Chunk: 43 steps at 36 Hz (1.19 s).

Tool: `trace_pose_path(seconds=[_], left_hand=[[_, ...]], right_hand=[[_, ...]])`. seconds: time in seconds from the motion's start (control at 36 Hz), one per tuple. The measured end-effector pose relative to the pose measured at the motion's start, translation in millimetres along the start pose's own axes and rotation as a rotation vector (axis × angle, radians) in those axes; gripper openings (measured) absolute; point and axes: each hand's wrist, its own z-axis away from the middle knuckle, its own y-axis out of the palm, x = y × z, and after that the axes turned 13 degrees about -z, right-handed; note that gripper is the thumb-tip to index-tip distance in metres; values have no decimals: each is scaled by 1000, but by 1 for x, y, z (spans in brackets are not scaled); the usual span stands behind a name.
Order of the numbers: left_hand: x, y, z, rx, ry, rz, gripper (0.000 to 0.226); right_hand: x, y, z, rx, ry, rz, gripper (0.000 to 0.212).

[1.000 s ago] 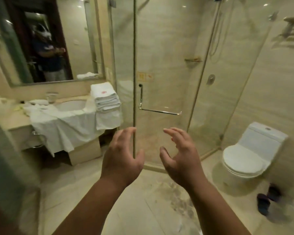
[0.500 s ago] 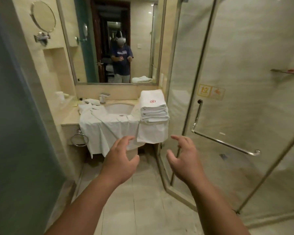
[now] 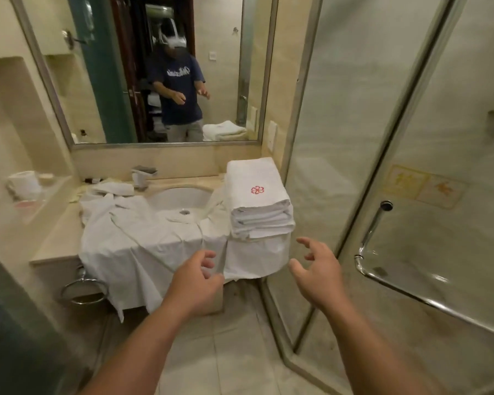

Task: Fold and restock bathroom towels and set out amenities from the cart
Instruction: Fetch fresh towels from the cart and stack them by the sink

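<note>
Both empty, fingers loosely spread, the left hand [image 3: 196, 280] and right hand [image 3: 317, 272] have come nearer the towel stack [image 3: 258, 206].

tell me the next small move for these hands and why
Probably reach both hands forward and up to the sides of the folded towel stack. The left hand and right hand are empty, fingers loosely spread, below it on either side; it sits on a loose white cloth draped over the counter.

Open air lies before the folded towel stack [image 3: 258, 199]; the glass shower wall [image 3: 325, 138] hems its right, draped sheet [image 3: 143, 246] its left.
</note>
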Motion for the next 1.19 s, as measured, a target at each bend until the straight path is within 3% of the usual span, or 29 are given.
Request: trace_pose_path(seconds=[0.19, 0.36, 0.56, 0.64, 0.89, 1.06, 1.19], left_hand=[[4, 27, -135, 64, -64, 61, 41], [-6, 48, -255, 98, -149, 58, 55], [-25, 53, -373, 150, -248, 149, 66], [-29, 61, -416, 177, -278, 183, 69], [-14, 84, -543, 285, -361, 245, 91], [4, 83, -602, 441, -468, 488, 80], [7, 72, -625, 729, -578, 857, 48]], right_hand=[[-36, 32, -127, 30, 108, -40, 52], [-78, 64, -253, 75, 184, -132, 51], [-94, 96, -379, 109, 245, -32, 62], [-97, 111, -421, 116, 246, -11, 55], [-114, 172, -500, 73, 543, -102, 67], [-117, 185, -532, -4, 691, -118, 44], [-120, 191, -550, 1, 821, -215, 58]])
